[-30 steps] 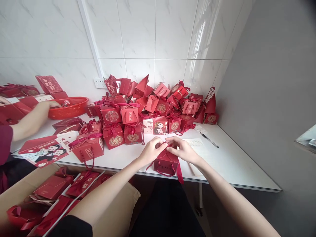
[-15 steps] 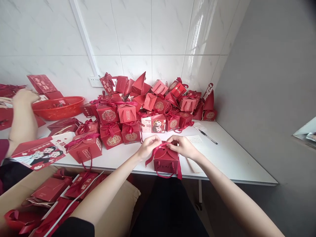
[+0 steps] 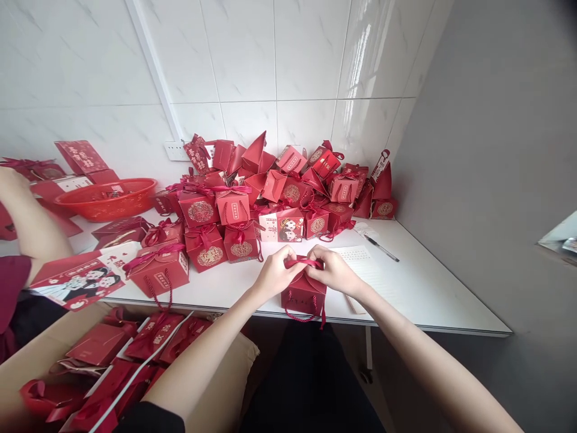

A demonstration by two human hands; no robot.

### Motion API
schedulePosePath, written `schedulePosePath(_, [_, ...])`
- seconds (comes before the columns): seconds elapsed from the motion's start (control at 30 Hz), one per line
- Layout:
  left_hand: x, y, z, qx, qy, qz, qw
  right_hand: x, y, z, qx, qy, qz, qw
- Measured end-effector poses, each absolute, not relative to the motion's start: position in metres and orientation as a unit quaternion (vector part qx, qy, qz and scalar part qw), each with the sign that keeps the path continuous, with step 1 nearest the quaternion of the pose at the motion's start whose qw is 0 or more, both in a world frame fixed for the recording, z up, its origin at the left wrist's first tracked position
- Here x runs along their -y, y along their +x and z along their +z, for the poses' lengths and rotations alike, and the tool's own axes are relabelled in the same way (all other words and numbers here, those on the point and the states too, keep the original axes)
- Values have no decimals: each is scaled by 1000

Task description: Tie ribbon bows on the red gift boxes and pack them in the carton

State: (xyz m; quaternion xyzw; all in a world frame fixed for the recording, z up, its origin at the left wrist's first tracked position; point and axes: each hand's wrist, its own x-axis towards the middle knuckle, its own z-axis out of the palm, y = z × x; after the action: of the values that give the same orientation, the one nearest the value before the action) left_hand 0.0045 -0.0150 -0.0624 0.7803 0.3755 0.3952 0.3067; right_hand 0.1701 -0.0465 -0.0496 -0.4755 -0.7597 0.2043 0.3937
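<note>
A small red gift box [image 3: 303, 299] with twisted cord handles stands at the front edge of the white table. Across its top runs a red ribbon [image 3: 303, 263]. My left hand [image 3: 280, 272] pinches the ribbon on the left side, fingers curled. On the right side my right hand [image 3: 328, 269] grips the same ribbon between thumb and bent fingers. Both hands are just above the box lid, close together. The middle of the ribbon shows between them, while its ends are mostly hidden by the fingers.
Many red boxes [image 3: 234, 204] are piled along the wall. A red-orange basket [image 3: 108, 207], a notebook [image 3: 378, 273] and a pen [image 3: 381, 248] lie on the table [image 3: 433, 288]. Another person's arm [image 3: 33, 222] is at left, above a carton of red boxes [image 3: 97, 344].
My fingers have closed further in on the ribbon, and its long left tail no longer hangs free. The other person's arm has moved left.
</note>
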Motion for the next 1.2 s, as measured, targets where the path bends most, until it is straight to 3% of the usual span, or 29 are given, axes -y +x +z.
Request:
schedulePosePath(0.13, [20,4,-63,-371,784,396,300,49,162,-51,723,-542,128,407])
schedulePosePath(0.3, [23,5,-62,-392,772,412,285,50,159,-49,714,-550,132,412])
schedulePosePath(0.5, [26,12,-72,-388,637,574,338,51,165,-46,721,-551,164,387])
schedulePosePath(0.7, [29,12,-69,-418,694,478,340,52,162,-41,686,-558,211,415])
schedulePosePath(0.8, [28,10,-66,-436,689,463,347,49,165,-41,651,-542,285,449])
schedulePosePath(1.0, [21,13,-72,-425,505,610,439,42,173,-44,501,-419,478,588])
schedulePosePath(1.2, [12,5,-73,-353,327,686,546,44,193,-35,413,-324,520,674])
